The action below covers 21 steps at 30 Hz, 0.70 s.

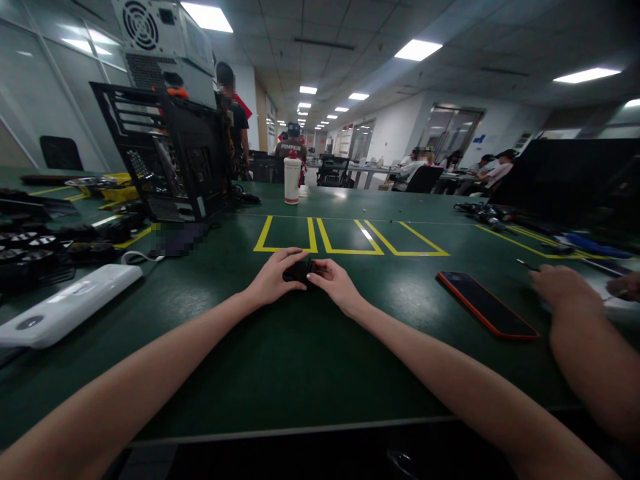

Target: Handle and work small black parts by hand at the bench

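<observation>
While the person's left hand (273, 277) curls around one side of a small black object (299, 270), the right hand (339, 285) closes its thumb and fingers narrowly on the other end. Both hands hold that one piece between them (its exact kind is too dark and too covered to tell) over the middle of the green counter (300, 367), on the near side of the yellow tape outlines (285, 251); whether it rests on the surface or is held just above cannot be told. The step in hand looks to be close, two-handed handling, and the next move would seem to call for a steady left grip and fine work by the right fingertips. Counted, there are one such object, three tape outlines in the central row, one phone (485, 303) with an orange edge lying to the right, one white oblong device (70, 303) to the left, and one cup (292, 180) with a red top beyond. Two computer cases stand at the left, a silver one (195, 47) above a black one (195, 160). A co-worker's hand (565, 287) is at the right, well apart.
</observation>
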{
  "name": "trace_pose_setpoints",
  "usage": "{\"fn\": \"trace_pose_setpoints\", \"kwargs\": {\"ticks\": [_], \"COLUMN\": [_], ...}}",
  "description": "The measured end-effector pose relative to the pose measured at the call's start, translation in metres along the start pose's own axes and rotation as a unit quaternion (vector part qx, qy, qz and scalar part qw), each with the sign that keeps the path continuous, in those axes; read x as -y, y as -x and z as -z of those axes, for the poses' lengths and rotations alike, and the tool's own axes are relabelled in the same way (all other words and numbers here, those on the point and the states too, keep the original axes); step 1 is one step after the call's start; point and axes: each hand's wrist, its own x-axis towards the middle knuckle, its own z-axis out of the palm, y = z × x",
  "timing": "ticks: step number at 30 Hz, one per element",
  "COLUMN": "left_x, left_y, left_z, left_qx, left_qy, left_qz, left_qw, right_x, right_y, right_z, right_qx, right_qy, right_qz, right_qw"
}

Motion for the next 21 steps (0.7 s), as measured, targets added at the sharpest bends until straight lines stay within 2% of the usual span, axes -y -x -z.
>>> {"fn": "trace_pose_setpoints", "kwargs": {"ticks": [7, 14, 21], "left_x": [-0.009, -0.012, -0.013], "left_y": [0.0, 0.001, 0.001], "left_z": [0.001, -0.001, -0.003], "left_qx": [0.012, 0.004, 0.003], "left_qy": [-0.054, -0.085, -0.108], "left_qz": [-0.017, 0.011, 0.016], "left_qw": [0.998, 0.996, 0.994], "right_x": [0.003, 0.004, 0.005], "right_y": [0.0, 0.001, 0.001], "right_z": [-0.001, 0.001, 0.001], "right_qx": [0.027, 0.053, 0.027], "right_qy": [-0.006, -0.048, -0.043], "right_qz": [0.012, 0.001, 0.008], "right_qw": [1.0, 0.997, 0.999]}}
